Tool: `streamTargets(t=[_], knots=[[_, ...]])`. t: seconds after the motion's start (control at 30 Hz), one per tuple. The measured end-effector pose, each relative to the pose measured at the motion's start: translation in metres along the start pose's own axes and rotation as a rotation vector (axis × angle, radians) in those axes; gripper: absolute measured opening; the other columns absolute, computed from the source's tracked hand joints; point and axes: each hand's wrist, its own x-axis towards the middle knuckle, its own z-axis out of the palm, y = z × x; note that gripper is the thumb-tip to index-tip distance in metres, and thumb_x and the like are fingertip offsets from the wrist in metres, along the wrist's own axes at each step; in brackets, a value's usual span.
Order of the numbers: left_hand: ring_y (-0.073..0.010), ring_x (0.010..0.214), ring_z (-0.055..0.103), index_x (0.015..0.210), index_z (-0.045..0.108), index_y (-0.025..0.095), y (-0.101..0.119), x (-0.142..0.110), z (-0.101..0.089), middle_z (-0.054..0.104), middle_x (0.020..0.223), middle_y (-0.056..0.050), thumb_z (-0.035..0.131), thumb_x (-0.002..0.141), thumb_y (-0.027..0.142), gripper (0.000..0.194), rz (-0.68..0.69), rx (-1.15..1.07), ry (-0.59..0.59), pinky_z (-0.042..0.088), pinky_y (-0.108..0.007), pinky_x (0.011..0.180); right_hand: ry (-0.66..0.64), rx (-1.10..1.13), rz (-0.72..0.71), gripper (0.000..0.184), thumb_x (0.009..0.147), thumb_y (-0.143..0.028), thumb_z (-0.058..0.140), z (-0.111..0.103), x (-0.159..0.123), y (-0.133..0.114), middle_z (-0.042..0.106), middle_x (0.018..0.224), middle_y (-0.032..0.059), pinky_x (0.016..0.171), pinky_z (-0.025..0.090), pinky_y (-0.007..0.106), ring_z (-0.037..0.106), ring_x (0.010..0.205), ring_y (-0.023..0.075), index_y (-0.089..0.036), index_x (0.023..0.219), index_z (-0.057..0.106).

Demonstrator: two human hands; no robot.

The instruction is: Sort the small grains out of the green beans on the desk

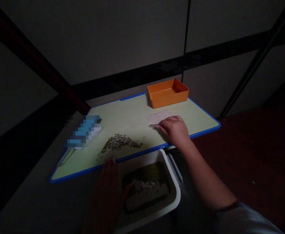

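My right hand (175, 130) is closed in a pinch at the right of the board, with a thin pale tip (154, 125) of something jutting out to the left. Just beyond those fingers lies a flat patch of whitish grains (160, 115). Dark green beans mixed with pale grains (120, 142) are spread near the board's front edge. My left hand (107, 178), in deep shadow, grips the left side of a white tub (178, 195), its thumb over the inside. Green beans (151, 172) and pale grains (147, 196) lie in the tub.
An orange rectangular box (170, 99) stands at the back right of the blue-edged, pale green board (130, 113). A blurred-out blue and white object (86, 130) lies on the left side. Panelled doors (123, 35) rise behind; dark red floor (254, 156) shows at right.
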Motion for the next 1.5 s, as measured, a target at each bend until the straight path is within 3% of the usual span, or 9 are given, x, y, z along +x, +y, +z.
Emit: streamTargets(t=[0.37,0.97,1.27,1.5], knots=[[-0.0344,0.149,0.044,0.160,0.010,0.013,-0.003,-0.002,0.001,0.043,0.160,-0.025,0.034,0.092,0.067,0.090,0.015,0.037,-0.001,0.051,-0.049,0.109,0.029,-0.083,0.070,0.024,0.098,-0.033,0.062,0.005,0.003,-0.003,0.078,0.081,0.0076,0.090,0.040,0.037,0.067,0.077,0.0211,-0.020,0.084,0.077],[-0.0339,0.152,0.040,0.160,0.010,0.014,-0.002,-0.003,0.001,0.040,0.163,-0.024,0.034,0.093,0.067,0.089,0.005,0.029,-0.022,0.050,-0.050,0.112,-0.020,-0.004,0.021,0.021,0.098,-0.029,0.061,0.000,0.003,-0.005,0.075,0.083,0.0055,0.093,0.037,0.038,0.065,0.080,0.0197,-0.021,0.087,0.077],[-0.0345,0.150,0.043,0.160,0.013,0.013,-0.003,-0.003,0.003,0.041,0.162,-0.024,0.034,0.092,0.069,0.091,0.010,0.023,0.005,0.050,-0.050,0.110,-0.082,0.028,-0.047,0.020,0.097,-0.031,0.064,0.009,0.010,-0.012,0.076,0.085,0.0049,0.101,0.033,0.040,0.065,0.082,0.0199,-0.021,0.089,0.079],[-0.0345,0.148,0.045,0.160,0.012,0.014,-0.005,-0.002,0.004,0.042,0.162,-0.024,0.034,0.092,0.068,0.090,0.024,0.030,0.026,0.052,-0.050,0.107,-0.088,-0.023,0.036,0.019,0.098,-0.032,0.065,0.007,0.019,-0.012,0.079,0.092,0.0067,0.103,0.033,0.043,0.067,0.089,0.0221,-0.022,0.091,0.080]])
